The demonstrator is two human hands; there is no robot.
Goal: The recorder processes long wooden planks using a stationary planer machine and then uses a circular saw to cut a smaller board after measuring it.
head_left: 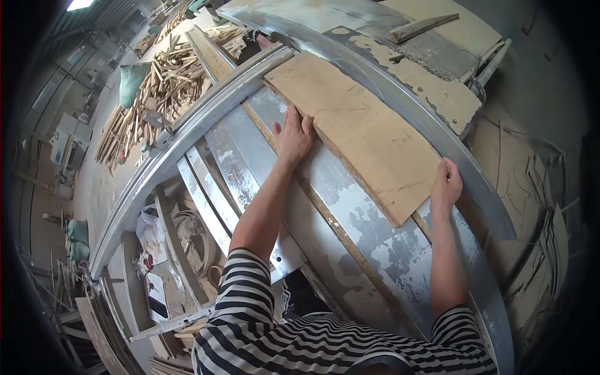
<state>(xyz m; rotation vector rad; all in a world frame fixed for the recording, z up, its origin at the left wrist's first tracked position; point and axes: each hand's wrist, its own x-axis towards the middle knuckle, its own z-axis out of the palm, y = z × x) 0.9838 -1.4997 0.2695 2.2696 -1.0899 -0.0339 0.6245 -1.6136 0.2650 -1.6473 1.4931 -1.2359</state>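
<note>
A wide, flat wooden board (369, 131) lies slantwise across a worn metal machine table (356, 219). My left hand (294, 137) rests at the board's left long edge, its fingers stretched forward and the thumb apart. At the board's right near corner, my right hand (447, 182) has its fingers bent over the end and grips it. The far end of the board reaches up to a long metal rail (206, 119). Along the board's right side runs a raised metal edge (412, 100).
A heap of wood offcuts (169, 81) lies on the floor beyond the rail, next to a green sack (132, 84). A wood strip (422, 28) rests on the dusty surface at the far right. Below the table on the left is an open frame (169, 250) holding a phone-like object (157, 297).
</note>
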